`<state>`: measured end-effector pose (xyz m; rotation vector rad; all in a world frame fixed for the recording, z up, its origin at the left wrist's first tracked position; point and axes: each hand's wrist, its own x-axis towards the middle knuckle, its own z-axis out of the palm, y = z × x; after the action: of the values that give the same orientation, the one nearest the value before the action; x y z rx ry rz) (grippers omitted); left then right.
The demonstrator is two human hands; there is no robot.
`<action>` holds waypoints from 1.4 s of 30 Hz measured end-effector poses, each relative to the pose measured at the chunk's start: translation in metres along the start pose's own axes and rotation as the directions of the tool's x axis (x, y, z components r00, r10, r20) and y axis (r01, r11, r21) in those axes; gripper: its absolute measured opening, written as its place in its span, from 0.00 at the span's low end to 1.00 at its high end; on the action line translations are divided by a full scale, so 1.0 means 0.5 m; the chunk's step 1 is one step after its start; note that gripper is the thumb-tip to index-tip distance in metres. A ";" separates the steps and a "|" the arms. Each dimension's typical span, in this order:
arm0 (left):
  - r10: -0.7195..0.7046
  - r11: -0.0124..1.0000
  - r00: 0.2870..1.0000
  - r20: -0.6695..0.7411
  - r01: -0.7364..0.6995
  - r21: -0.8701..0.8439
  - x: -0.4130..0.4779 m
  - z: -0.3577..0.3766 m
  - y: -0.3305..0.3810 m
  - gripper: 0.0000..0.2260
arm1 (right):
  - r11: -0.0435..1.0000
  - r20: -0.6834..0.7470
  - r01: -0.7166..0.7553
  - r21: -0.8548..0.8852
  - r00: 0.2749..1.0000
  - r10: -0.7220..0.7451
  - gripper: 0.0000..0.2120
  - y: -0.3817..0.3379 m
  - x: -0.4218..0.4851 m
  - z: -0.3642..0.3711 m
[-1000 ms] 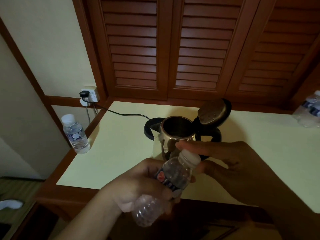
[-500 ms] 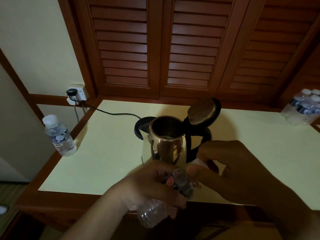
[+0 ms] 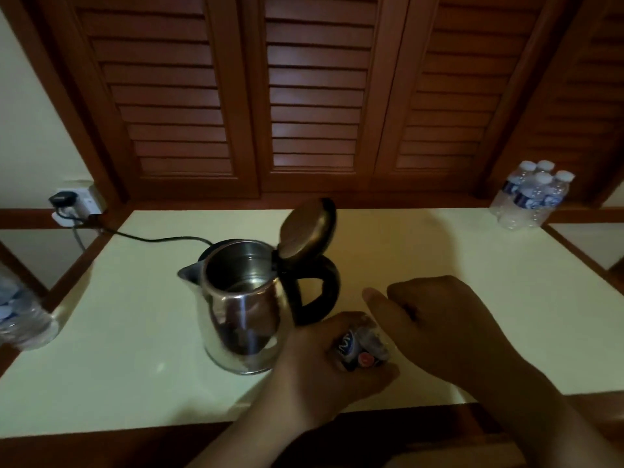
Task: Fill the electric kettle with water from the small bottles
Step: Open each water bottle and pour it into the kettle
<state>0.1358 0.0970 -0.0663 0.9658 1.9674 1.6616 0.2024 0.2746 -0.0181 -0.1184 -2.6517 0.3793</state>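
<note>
Near: my left hand (image 3: 320,366) grips the small clear plastic bottle (image 3: 363,346); my right hand (image 3: 449,329) curls beside it, round what I cannot tell. Just left, farther: the shiny steel electric kettle (image 3: 241,309), standing open. Step, I judge: uncapping. Next: tip the bottle over the kettle's mouth.

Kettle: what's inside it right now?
The lid stands open, so the kettle shows its bare steel inner wall and a shiny patch low down. I cannot tell whether that patch is water or the metal floor. The near wall covers the front of the floor.
</note>
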 end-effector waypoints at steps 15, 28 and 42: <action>-0.109 0.993 0.959 0.263 0.096 0.062 0.245 0.277 0.063 0.22 | 0.818 -0.104 -0.242 0.522 0.934 0.342 0.08 0.373 -0.004 -0.189; -0.031 0.994 0.984 0.173 0.012 0.108 0.420 0.503 0.072 0.09 | 0.763 -0.269 -0.236 0.602 0.840 0.472 0.16 0.579 -0.043 -0.198; 0.002 0.966 0.999 0.045 -0.013 0.257 0.682 0.716 -0.012 0.22 | 0.613 -0.102 -0.536 0.580 0.699 0.708 0.17 0.782 -0.152 -0.087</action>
<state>0.1436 0.5898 -0.1051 1.0915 2.1893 1.3976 0.2978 0.6490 -0.1249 -0.8917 -2.0008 1.1788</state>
